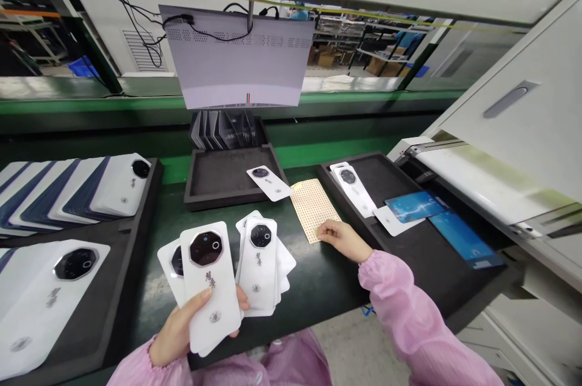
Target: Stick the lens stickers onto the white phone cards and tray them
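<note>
The left hand (182, 320) pinched white phone panels (214, 296) above the worktop (318, 289). A panel pile (262, 269) lay just beside them. Further right lay a dotted sheet (314, 209); at its near edge, the right hand (344, 240) had its fingertips pressed together.

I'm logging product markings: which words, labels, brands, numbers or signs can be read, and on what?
None can be read with certainty.
White panel in the left hand: dark vertical characters and round emblem, too small.
Other white panels: similar marks, likewise unreadable.
Blue panels: any lettering too small.
</note>
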Demonstrator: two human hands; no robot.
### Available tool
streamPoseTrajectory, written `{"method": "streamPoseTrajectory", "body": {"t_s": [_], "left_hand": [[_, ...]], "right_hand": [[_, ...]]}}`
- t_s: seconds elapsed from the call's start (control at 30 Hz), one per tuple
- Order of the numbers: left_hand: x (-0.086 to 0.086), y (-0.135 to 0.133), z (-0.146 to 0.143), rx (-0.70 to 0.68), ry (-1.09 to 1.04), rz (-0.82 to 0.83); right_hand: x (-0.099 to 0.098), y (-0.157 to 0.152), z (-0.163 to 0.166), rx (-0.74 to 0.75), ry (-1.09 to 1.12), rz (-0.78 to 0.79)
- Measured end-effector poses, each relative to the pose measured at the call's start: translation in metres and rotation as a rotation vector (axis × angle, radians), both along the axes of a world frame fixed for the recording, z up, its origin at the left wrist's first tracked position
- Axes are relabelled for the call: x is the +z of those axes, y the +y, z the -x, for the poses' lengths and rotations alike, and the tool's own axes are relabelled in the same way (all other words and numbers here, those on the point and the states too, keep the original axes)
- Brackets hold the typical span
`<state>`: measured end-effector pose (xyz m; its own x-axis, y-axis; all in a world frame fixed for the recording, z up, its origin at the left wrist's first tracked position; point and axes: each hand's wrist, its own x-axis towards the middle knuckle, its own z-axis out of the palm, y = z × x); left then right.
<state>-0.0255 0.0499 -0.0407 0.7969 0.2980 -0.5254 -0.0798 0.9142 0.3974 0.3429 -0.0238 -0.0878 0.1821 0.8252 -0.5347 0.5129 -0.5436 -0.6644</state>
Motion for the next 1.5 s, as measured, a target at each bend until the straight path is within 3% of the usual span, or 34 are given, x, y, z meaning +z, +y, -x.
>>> {"method": "streamPoseTrajectory", "body": {"t_s": [0.5, 0.8, 0.9, 1.03, 1.2, 1.3, 1.5], "left_hand": [[-0.002, -0.003, 0.0, 0.031, 0.003, 0.039], [0.0, 0.0, 0.001, 0.009, -0.037, 0.055], [0.009, -0.004, -0.001, 0.004, -0.034, 0.105], [0.029, -0.018, -0.01, -0.068, -0.041, 0.186], [0.056, -0.032, -0.02, -0.109, -0.073, 0.043], [0.07, -0.036, -0.021, -0.115, -0.058, 0.002], [0.078, -0.043, -0.019, -0.12, -0.045, 0.028]], "right_hand": [[0.0, 0.009, 0.01, 0.052, -0.024, 0.028], [0.01, 0.004, -0.003, -0.113, 0.169, 0.021], [0.027, 0.002, 0.006, -0.147, 0.218, -0.03], [0.081, 0.016, 0.043, -0.128, 0.251, -0.148], [0.148, 0.046, 0.11, 0.141, 0.176, -0.451], [0.159, 0.054, 0.145, 0.265, 0.196, -0.467], [0.149, 0.049, 0.17, 0.332, 0.158, -0.454]]}}
